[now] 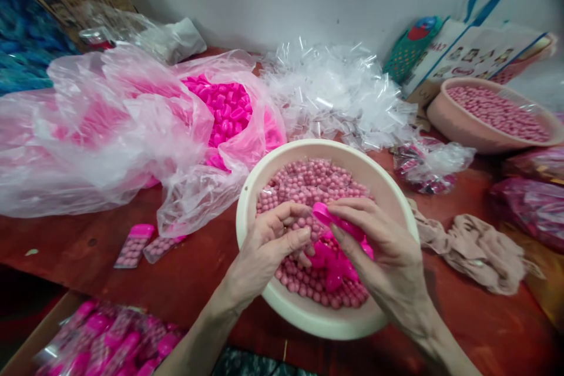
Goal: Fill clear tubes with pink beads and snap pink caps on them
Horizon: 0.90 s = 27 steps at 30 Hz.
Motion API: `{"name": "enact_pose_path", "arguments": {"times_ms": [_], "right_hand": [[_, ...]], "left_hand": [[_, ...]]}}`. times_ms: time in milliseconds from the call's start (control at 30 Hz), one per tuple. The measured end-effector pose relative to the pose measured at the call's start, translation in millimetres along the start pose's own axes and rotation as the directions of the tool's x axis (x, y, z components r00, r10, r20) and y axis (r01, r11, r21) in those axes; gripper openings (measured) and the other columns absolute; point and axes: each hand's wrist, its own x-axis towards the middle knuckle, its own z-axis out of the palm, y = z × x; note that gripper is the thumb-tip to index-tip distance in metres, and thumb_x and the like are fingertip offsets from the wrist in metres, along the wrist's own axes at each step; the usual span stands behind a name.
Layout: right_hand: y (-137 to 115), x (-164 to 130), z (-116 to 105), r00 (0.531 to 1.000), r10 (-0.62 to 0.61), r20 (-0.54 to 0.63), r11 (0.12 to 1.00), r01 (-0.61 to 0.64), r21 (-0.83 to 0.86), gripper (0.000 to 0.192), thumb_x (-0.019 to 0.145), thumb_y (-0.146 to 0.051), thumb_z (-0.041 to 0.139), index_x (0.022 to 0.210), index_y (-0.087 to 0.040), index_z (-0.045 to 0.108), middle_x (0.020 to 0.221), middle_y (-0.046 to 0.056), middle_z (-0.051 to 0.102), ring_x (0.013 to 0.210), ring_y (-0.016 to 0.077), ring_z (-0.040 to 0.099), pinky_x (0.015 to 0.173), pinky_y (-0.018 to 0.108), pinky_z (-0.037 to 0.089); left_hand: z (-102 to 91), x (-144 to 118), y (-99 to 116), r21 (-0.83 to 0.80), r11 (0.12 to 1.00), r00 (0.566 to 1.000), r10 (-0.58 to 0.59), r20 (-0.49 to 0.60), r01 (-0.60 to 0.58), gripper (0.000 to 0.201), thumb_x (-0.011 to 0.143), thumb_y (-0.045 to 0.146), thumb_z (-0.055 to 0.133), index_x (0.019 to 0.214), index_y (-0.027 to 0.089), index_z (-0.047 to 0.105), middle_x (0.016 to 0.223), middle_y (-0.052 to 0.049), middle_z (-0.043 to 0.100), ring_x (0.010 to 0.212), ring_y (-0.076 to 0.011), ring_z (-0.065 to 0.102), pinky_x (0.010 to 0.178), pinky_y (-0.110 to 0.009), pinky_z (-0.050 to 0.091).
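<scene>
In front of me stands a cream basin [247, 205] full of pink beads [308, 291], with bead-filled clear boxes [282, 188] and loose bright pink caps [337, 267] lying in it. My left hand [268, 241] is closed, thumb against fingers, on what looks like a small clear box of pink beads [307, 224]; its edges are hard to make out. Between the thumb and fingers of my right hand [381, 241] is a bright pink cap [323, 212], held close to the beads at my left fingertips.
A plastic bag [176, 123] of pink caps lies left, clear plastic pieces [335, 88] at the back. Two capped bead boxes [133, 247] rest on the red table [88, 211]; many more fill a container [114, 343] below. A bead bowl [458, 114] and cloth [484, 252] are right.
</scene>
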Motion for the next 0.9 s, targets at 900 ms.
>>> {"name": "enact_pose_path", "arguments": {"times_ms": [900], "right_hand": [[-11.0, -5.7, 17.5, 0.950, -0.313, -0.002, 0.893, 0.293, -0.341, 0.035, 0.077, -0.016, 0.067, 0.111, -0.009, 0.060, 0.097, 0.015, 0.070, 0.096, 0.0227, 0.065, 0.086, 0.036, 0.055]], "left_hand": [[2.3, -7.4, 1.2, 0.100, 0.990, 0.992, 0.105, -0.065, -0.098, 0.040, 0.084, 0.022, 0.058, 0.124, 0.023, 0.052, 0.100, -0.004, 0.063, 0.090, -0.0150, 0.057, 0.080, -0.023, 0.045]]}}
